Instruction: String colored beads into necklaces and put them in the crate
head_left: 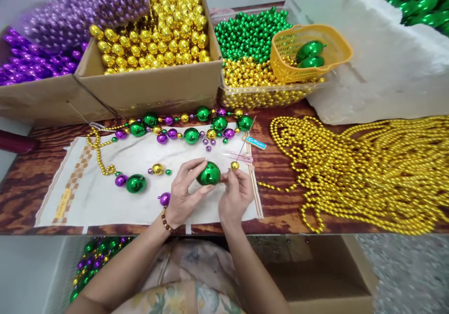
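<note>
My left hand [187, 190] grips a large shiny green bead [209, 174] between thumb and fingers above a white towel [101, 197]. Close to its right side, my right hand [236, 195] is closed in a pinch around a long thin needle [244, 143] that slants up and right. A gold bead [235, 165] sits on the needle just above those fingers; what the fingertips touch is partly hidden. Left of my hands lie a small gold bead [157, 169], a purple bead [164, 198] and a strand ending in a big green bead [136, 183].
A mixed bead strand [191, 136] runs along the towel's back edge. Pink scissors [242, 157] and a blue label [255, 142] lie at right, beside heaped gold bead strings [372, 178]. Behind stand a carton of gold beads [150, 87] and a yellow basket [280, 73].
</note>
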Tool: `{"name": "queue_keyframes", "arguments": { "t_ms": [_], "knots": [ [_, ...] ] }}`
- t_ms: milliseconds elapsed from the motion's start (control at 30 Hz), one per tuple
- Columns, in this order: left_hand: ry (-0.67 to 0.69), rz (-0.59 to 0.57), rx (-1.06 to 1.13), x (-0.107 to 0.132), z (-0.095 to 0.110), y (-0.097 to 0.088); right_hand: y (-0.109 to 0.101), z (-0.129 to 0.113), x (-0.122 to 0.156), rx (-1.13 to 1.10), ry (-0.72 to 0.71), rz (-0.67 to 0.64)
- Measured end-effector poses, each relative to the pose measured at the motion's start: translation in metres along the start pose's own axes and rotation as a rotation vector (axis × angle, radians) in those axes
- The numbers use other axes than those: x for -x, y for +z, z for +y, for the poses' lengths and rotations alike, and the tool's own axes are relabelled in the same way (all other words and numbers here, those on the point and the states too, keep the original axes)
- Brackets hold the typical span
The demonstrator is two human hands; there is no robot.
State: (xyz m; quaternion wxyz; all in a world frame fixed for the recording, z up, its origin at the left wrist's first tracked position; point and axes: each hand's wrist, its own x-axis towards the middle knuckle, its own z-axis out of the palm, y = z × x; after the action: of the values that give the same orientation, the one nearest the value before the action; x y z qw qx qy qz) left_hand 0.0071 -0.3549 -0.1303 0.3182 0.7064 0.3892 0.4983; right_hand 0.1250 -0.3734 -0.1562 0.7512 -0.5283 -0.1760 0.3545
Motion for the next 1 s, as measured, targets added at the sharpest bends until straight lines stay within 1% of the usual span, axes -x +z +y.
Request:
{"name": "queue_keyframes", "arguments": {
  "t_ms": [100, 200, 267, 333, 433, 600, 733, 1000],
  "knots": [
    [-0.090, 0.069, 0.109, -0.022, -0.003, -0.020, -0.025, -0.003, 0.011, 0.097, 0.018, -0.199],
    [-0.254, 0.145, 0.348, -0.047, -0.005, -0.038, -0.046, -0.004, 0.027, 0.222, 0.002, -0.379],
    [-0.347, 0.173, 0.525, -0.061, -0.004, -0.046, -0.054, -0.003, 0.036, 0.267, -0.014, -0.454],
    [-0.405, 0.174, 0.653, -0.070, -0.002, -0.051, -0.057, -0.002, 0.043, 0.287, -0.023, -0.503],
    [-0.455, 0.154, 0.748, -0.076, 0.002, -0.054, -0.055, 0.000, 0.047, 0.295, -0.017, -0.545],
    [-0.493, 0.137, 0.805, -0.076, 0.005, -0.055, -0.052, 0.001, 0.045, 0.295, -0.024, -0.570],
    [-0.515, 0.137, 0.827, -0.075, 0.005, -0.056, -0.050, 0.001, 0.045, 0.303, -0.017, -0.559],
    [-0.510, 0.106, 0.823, -0.075, 0.005, -0.054, -0.046, 0.000, 0.046, 0.299, 0.002, -0.545]
  ]
}}
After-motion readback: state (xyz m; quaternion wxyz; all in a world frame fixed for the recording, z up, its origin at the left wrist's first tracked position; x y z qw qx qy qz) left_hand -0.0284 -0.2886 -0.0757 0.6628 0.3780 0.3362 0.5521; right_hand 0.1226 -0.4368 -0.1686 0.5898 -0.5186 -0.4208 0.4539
